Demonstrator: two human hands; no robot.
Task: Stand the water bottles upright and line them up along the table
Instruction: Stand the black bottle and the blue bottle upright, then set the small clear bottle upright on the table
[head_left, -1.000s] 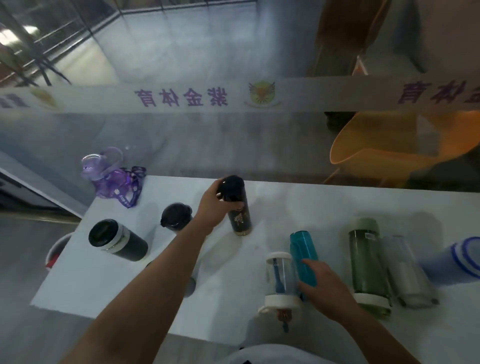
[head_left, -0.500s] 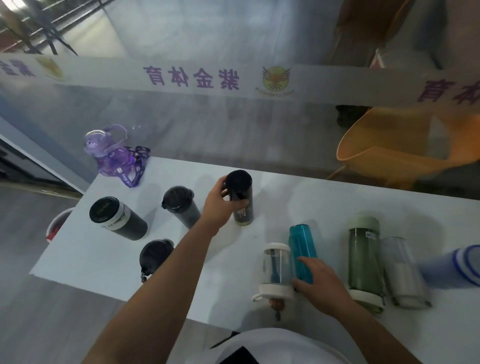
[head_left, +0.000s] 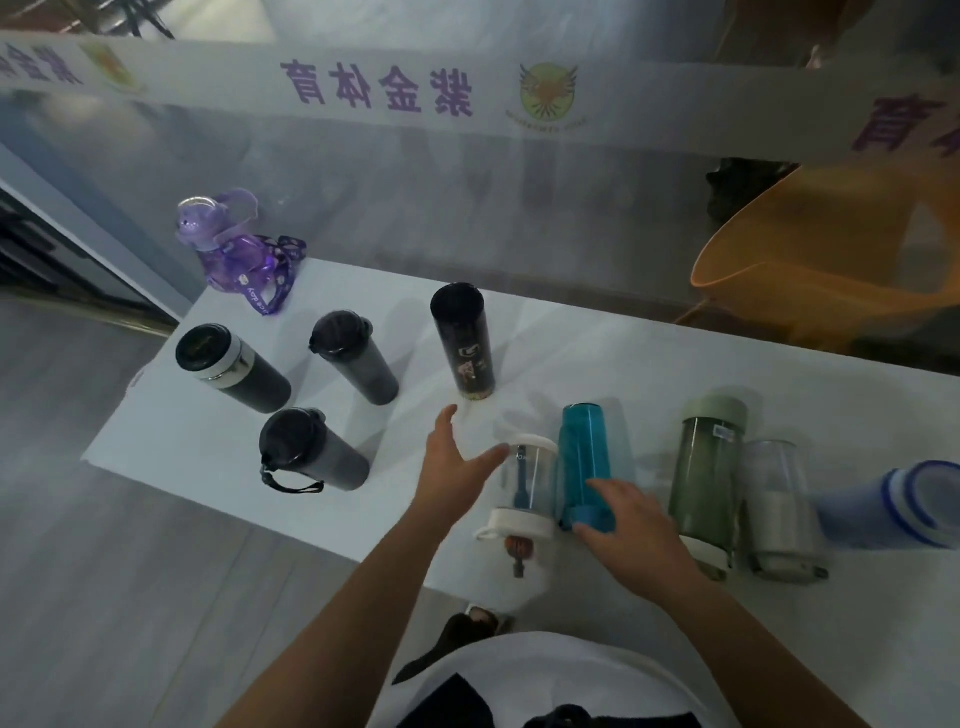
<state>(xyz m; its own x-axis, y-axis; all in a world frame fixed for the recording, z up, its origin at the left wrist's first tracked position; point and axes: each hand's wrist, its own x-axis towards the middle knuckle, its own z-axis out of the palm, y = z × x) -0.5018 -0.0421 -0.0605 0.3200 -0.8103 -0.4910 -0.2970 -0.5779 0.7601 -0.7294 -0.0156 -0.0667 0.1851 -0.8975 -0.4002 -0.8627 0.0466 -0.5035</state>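
Observation:
On the white table (head_left: 597, 358) a tall black printed bottle (head_left: 463, 343) stands upright, alone. My left hand (head_left: 451, 467) hovers open below it, fingers spread, its fingertips close to a small clear bottle with a white lid (head_left: 524, 483) that lies on its side. Beside that lies a teal bottle (head_left: 584, 452); my right hand (head_left: 631, 522) grips its near cap end. Further right a green bottle (head_left: 709, 467), a clear and white bottle (head_left: 776, 499) and a blue and white striped bottle (head_left: 904, 504) all lie flat.
At the left end stand a purple bottle with a strap (head_left: 231, 249), a black and white flask (head_left: 228, 364) and two dark tumblers (head_left: 358, 358) (head_left: 311, 452). A glass wall with a printed band runs along the far edge; an orange chair (head_left: 831, 270) is behind it.
My left hand has let go of the tall black bottle, which stays upright, and has drawn back toward the small clear bottle. My right hand stays on the teal bottle.

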